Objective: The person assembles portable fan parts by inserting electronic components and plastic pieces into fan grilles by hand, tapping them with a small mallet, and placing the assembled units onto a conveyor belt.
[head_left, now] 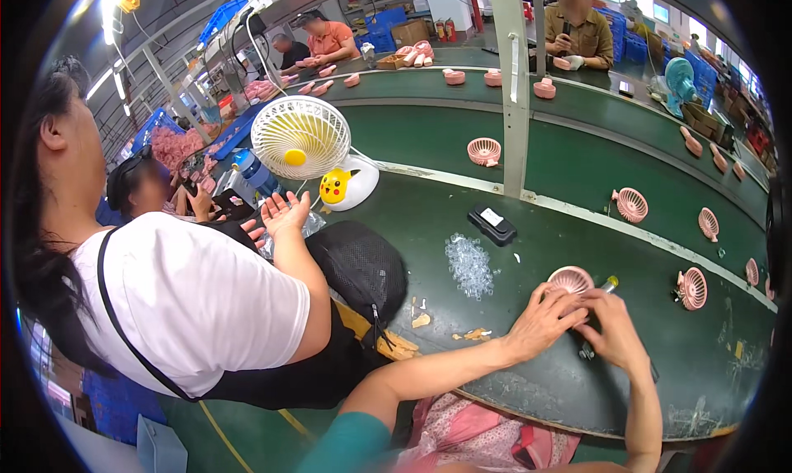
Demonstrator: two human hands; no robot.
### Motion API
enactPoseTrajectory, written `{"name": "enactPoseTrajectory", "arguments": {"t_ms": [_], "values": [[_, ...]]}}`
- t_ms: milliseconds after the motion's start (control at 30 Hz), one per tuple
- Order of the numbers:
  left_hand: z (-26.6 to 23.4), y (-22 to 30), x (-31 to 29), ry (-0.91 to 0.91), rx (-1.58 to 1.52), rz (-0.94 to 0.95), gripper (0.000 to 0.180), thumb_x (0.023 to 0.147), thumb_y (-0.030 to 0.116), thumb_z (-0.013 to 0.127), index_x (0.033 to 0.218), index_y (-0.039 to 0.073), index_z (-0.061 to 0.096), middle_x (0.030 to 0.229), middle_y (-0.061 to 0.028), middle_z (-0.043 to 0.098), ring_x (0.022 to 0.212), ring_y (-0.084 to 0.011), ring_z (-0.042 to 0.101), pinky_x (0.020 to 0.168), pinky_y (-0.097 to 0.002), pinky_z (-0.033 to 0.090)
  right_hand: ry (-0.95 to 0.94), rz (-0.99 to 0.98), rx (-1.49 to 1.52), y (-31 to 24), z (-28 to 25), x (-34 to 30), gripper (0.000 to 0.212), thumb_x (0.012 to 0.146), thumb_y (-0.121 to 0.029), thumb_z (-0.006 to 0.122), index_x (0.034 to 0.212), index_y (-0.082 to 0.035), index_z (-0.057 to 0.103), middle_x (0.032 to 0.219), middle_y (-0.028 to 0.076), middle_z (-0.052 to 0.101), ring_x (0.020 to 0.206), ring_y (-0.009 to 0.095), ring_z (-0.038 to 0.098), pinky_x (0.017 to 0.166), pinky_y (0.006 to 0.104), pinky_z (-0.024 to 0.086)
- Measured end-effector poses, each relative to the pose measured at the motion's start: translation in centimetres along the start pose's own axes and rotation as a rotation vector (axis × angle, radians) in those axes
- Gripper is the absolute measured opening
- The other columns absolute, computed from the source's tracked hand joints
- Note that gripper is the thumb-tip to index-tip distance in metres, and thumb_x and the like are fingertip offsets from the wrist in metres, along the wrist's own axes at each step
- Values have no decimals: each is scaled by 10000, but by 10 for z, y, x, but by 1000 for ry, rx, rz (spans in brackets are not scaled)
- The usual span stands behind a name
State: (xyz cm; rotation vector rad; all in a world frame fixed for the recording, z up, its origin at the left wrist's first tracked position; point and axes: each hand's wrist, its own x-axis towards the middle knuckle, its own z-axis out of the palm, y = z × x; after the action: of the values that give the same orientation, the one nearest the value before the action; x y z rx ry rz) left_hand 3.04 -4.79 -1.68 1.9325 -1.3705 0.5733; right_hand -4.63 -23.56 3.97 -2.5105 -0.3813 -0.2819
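Observation:
A small pink fan head (571,278) with a round slatted grille is at my fingertips, above the green workbench. My left hand (540,323) is closed around its lower left side. Against the fan's lower edge, my right hand (615,328) has its fingers and thumb curled together; what they pinch is hidden. A rod with a yellow-green end (610,284) shows just beyond the right fingers. Below the hands, a small dark and shiny piece (586,351) is partly covered. To the left lies a pile of small clear plastic pieces (470,265).
A black case (492,224) sits beyond the pile. A black mesh bag (359,271) and a white desk fan (301,139) stand left. Pink fan heads (631,205) lie on the green conveyor (569,172). A metal post (513,85) rises behind. A person in white (181,300) sits close left.

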Motion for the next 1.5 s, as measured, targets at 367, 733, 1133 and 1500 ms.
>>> {"name": "enactPoseTrajectory", "arguments": {"t_ms": [367, 733, 1133, 1500], "values": [[-6, -3, -5, 29, 67, 17, 272, 802, 101, 660, 1067, 44, 668, 952, -57, 594, 864, -224, 583, 734, -356, 452, 296, 333, 271, -21, 48, -16, 178, 863, -8, 677, 1037, 20, 654, 903, 161, 690, 798, 299, 671, 767, 402, 516], [-13, -6, 4, 73, 82, -9, 101, 818, 149, 680, 905, 105, 651, 810, -41, 571, 803, -223, 566, 765, -408, 435, 361, 28, 24, -28, 45, -11, 87, 858, -85, 688, 868, -22, 629, 813, 131, 633, 751, 334, 637, 681, 414, 506], [-17, 5, 6, 78, -534, -306, 188, 764, 18, 820, 865, 51, 665, 822, -40, 661, 752, -170, 579, 644, -281, 484, 132, 399, 980, -6, 25, -21, 176, 945, -123, 662, 1076, -22, 721, 956, 15, 689, 918, 97, 604, 843, 267, 478], [-13, 10, 12, 57, -720, -556, 331, 887, 32, 706, 1190, -2, 577, 1204, -125, 610, 1047, -200, 623, 907, -316, 501, 615, 245, 168, 1, 29, -13, 122, 856, -143, 725, 894, -27, 722, 837, 97, 694, 772, 253, 625, 757, 376, 453]]}}
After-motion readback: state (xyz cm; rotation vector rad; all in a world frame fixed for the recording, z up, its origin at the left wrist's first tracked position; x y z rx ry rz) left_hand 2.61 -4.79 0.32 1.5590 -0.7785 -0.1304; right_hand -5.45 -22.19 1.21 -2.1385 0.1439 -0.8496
